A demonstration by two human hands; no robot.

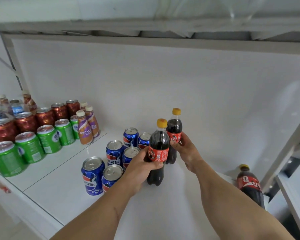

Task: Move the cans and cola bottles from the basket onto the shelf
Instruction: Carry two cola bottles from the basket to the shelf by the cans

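Your left hand (142, 168) covers part of the nearer cola bottle (157, 153) label and one blue can (129, 157) behind it. The third cola bottle (250, 185), right of it, has its base hidden.

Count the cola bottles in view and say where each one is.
3. The near bottle stands on the shelf in the left hand; the far bottle stands behind it in the right hand; a third bottle is at lower right. More may be out of frame.

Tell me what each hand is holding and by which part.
Left hand: front cola bottle, gripped around its red label. Right hand: rear cola bottle, also at the label.
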